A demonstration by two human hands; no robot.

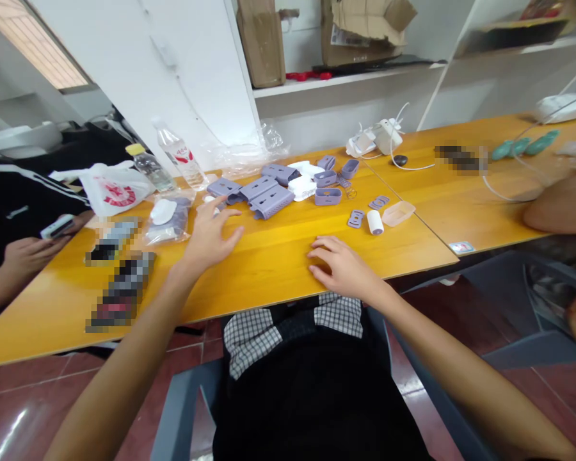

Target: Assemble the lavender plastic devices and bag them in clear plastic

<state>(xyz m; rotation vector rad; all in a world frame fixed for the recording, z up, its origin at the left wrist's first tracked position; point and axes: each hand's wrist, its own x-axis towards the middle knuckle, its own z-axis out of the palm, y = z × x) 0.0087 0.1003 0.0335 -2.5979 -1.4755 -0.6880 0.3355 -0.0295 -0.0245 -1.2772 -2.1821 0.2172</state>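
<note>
My left hand (212,232) hovers with spread fingers near the purple plastic housings (272,201), its fingertips close to some small white parts. Resting by the table's front edge, my right hand (338,264) is loosely curled with the fingers apart and nothing in it. Beyond it lie flat purple plates (356,219), a white cylinder (375,223) and a shallow translucent tray (399,214). Several short purple sleeves (328,196) stand further back, with thin coiled springs (350,191) beside them. White parts (303,186) sit between the housings and the sleeves.
A clear bottle (180,153), a yellow-capped bottle (148,168), a white bag (115,187) and a bagged set of parts (167,221) stand at left. Another person's hand (26,257) holds a phone there. A charger with cables (388,136) lies at the back; a person's arm (561,202) rests at right.
</note>
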